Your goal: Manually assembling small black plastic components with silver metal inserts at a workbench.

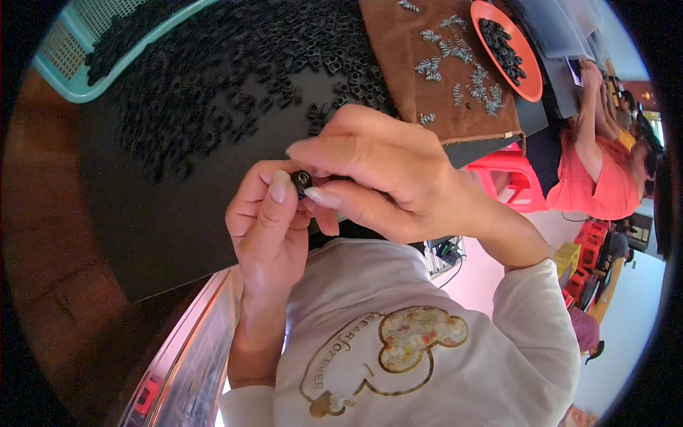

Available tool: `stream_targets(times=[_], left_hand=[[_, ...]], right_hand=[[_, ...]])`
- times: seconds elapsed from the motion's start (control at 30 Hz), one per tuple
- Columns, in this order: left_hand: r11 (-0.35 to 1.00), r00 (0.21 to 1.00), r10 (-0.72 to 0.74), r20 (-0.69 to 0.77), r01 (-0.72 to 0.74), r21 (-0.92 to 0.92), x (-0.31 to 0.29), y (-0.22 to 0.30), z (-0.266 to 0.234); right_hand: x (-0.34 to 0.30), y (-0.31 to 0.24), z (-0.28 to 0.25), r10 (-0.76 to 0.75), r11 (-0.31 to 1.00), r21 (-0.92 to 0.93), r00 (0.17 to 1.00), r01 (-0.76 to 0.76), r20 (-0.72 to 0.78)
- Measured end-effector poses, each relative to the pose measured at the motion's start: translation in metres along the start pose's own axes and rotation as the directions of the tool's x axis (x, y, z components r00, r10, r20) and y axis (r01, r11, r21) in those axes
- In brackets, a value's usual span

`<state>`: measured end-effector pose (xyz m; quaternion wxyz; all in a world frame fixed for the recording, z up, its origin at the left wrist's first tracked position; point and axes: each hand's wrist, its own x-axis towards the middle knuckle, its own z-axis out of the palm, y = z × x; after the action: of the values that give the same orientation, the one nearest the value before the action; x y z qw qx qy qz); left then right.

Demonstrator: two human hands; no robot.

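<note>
In front of my chest, both hands meet at one small black plastic piece (302, 182). A pale, spring-like ring shows in its end. My left hand (265, 224) grips it between thumb and curled fingers. From the right, my right hand (398, 174) has its thumb tip against the piece and its forefinger bent over it. Something dark shows between the right thumb and fingers, mostly hidden by them. Beyond my hands, many loose black plastic pieces (206, 92) lie spread over the dark tabletop (178, 228). Small metal springs (455, 48) lie in loose clusters on a brown cloth (398, 43).
A teal plastic basket (75, 91) of black pieces stands at the far left. An orange plate (528, 87) holding black parts sits at the far right. Beside the table is a red plastic stool (512, 181). People in coral (594, 181) and other clothes sit farther right.
</note>
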<state>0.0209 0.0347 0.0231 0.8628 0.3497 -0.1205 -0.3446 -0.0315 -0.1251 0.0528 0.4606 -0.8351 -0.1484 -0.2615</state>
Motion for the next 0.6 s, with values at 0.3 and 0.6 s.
stream_targets(times=[0.3, 0.6], left_hand=[[0.995, 0.998, 0.004, 0.062, -0.01, 0.1, -0.004, -0.003, -0.003], [0.973, 0.997, 0.005, 0.071, -0.021, 0.228, -0.007, -0.003, -0.002]], right_hand=[[-0.004, -0.007, -0.008, -0.022, 0.997, -0.069, 0.994, 0.029, 0.102], [0.003, -0.001, -0.033, 0.101, 0.995, -0.014, 0.977, -0.1, 0.186]])
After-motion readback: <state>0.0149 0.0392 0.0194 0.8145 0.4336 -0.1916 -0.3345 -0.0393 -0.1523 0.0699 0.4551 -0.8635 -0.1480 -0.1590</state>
